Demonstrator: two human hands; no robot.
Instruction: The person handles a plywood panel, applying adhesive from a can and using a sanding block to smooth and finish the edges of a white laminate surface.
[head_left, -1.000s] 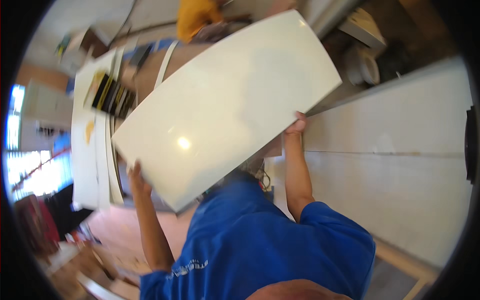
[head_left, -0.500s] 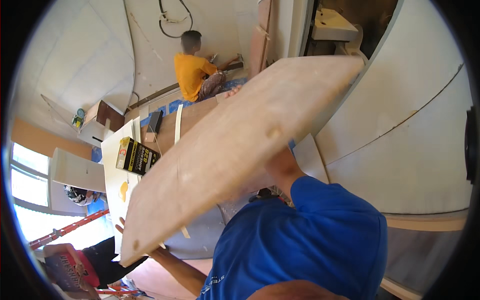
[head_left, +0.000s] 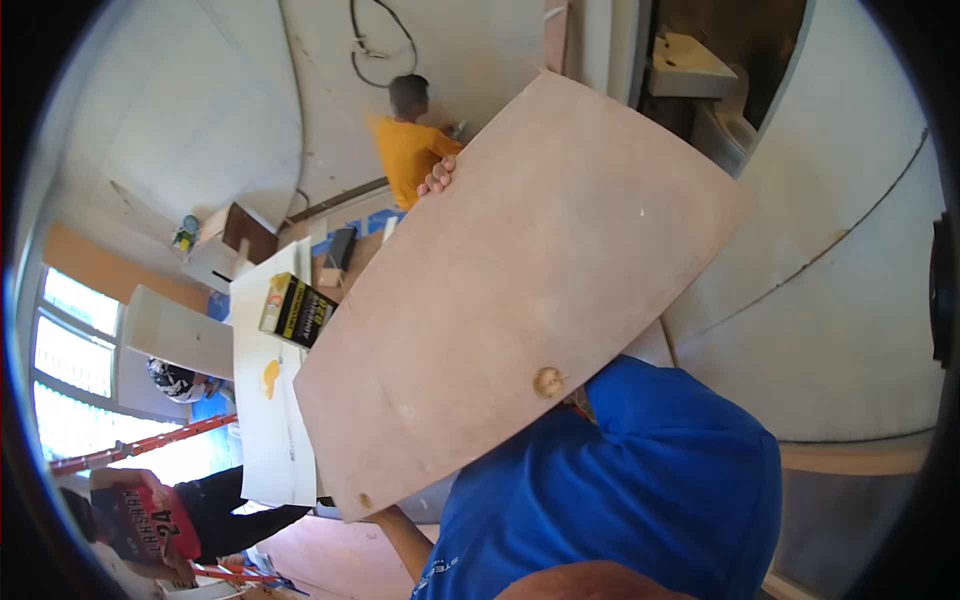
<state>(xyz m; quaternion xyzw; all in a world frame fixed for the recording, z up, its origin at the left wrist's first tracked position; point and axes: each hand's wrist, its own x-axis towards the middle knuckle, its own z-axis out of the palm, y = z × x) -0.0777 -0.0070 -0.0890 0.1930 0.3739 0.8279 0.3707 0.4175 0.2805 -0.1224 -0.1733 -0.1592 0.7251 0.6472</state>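
A large, pale wooden panel (head_left: pixel 520 270) slants across the middle of the view, its broad face turned up toward me. One round recess (head_left: pixel 549 381) sits by its near edge and a smaller one (head_left: pixel 364 500) at the lower left corner. My right hand (head_left: pixel 437 175) curls its fingers over the far edge; the forearm is hidden beneath the panel. At the lower left corner my left hand (head_left: pixel 388 517) supports the panel from below, its fingers mostly covered. A black and yellow adhesive tin (head_left: pixel 297 310) stands just beyond the panel's left edge.
White sheets (head_left: pixel 262 430) with a yellow glue blob lie under the tin. A person in yellow (head_left: pixel 412 150) sits by the far wall. Another person (head_left: pixel 150 515) is at lower left, near an orange ladder (head_left: pixel 150 445). A white sink (head_left: pixel 690 68) shows through the doorway at upper right.
The panel has tilted so its broad face shows more fully, and its far right end has swung nearer the doorway. My left fingers, visible before at its corner, are now mostly covered.
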